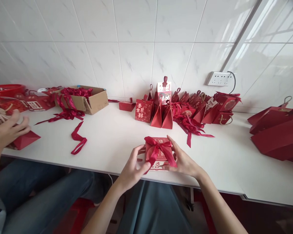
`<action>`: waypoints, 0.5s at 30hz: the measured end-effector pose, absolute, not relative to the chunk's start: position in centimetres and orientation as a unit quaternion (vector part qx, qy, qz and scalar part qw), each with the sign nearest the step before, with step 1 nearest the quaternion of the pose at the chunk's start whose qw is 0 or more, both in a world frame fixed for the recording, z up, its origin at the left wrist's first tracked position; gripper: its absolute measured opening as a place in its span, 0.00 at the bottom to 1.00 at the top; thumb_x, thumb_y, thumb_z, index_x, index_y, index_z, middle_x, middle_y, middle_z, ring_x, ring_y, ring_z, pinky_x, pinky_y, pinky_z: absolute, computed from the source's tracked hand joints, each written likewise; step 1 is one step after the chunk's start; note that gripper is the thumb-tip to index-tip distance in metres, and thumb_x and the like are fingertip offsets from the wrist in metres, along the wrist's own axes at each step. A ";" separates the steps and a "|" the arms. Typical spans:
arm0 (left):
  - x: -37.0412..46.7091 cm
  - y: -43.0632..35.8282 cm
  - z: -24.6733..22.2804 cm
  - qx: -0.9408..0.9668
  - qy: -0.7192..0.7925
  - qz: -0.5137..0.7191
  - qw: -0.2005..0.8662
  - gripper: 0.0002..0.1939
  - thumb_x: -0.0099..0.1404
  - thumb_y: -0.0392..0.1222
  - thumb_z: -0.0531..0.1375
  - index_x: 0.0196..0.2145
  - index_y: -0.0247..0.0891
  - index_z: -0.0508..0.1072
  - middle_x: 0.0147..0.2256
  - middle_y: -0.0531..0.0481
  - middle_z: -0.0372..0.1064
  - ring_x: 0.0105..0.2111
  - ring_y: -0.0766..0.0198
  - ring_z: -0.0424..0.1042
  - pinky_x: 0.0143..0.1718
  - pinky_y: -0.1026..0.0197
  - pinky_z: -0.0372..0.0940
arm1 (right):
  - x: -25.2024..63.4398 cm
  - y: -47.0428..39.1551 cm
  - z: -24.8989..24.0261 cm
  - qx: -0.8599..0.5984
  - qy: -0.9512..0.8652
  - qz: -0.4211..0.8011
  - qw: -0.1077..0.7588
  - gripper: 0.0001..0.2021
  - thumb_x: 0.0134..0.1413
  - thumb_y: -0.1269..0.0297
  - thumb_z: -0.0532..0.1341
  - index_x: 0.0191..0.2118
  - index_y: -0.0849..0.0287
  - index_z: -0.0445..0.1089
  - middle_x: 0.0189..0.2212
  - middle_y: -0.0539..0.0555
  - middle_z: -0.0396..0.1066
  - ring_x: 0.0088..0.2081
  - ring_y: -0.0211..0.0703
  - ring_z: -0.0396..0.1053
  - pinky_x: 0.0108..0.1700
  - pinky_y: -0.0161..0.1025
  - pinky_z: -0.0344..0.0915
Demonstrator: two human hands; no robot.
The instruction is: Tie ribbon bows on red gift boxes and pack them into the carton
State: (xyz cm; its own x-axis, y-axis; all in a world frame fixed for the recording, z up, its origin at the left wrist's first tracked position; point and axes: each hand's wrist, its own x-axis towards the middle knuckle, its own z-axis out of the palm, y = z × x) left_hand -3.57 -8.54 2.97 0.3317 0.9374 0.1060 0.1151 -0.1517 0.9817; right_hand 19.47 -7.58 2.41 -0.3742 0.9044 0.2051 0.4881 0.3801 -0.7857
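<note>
At the near edge of the table, the left hand and right hand clasp a small red gift box by its sides, likely light, crushable card best held there, its satin ribbon bow soft and slippery, with more red boxes farther off.

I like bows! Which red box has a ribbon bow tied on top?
The red box between the left hand and right hand at the table's front edge. The boxes by the wall show no bow.
</note>
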 end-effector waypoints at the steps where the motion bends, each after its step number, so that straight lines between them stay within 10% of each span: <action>1: -3.7 -8.1 3.2 0.631 0.410 0.418 0.508 0.27 0.62 0.52 0.56 0.56 0.39 0.57 0.54 0.39 0.60 0.56 0.51 0.61 0.52 0.51 0.61 | 19.4 -7.7 2.5 -0.453 -0.768 0.307 0.333 0.51 0.44 0.61 0.66 0.66 0.54 0.31 0.58 0.64 0.55 0.43 0.47 0.66 0.45 0.49 0.68; 15: -3.0 -8.9 7.3 0.627 0.431 0.437 0.479 0.09 0.62 0.47 0.58 0.32 0.39 0.65 0.28 0.56 0.63 0.28 0.70 0.65 0.31 0.68 0.61 | 19.4 -11.8 3.7 -0.450 -0.781 0.166 0.401 0.46 0.47 0.69 0.63 0.66 0.47 0.34 0.58 0.61 0.52 0.41 0.45 0.65 0.40 0.44 0.70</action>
State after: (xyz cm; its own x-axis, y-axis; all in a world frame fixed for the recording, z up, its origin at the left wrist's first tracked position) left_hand -3.01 -8.91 7.35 0.2463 0.9597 0.1355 0.1220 -0.1694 0.9780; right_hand 19.39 -11.79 3.72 -0.2741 0.8353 0.4766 0.5696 0.5403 -0.6193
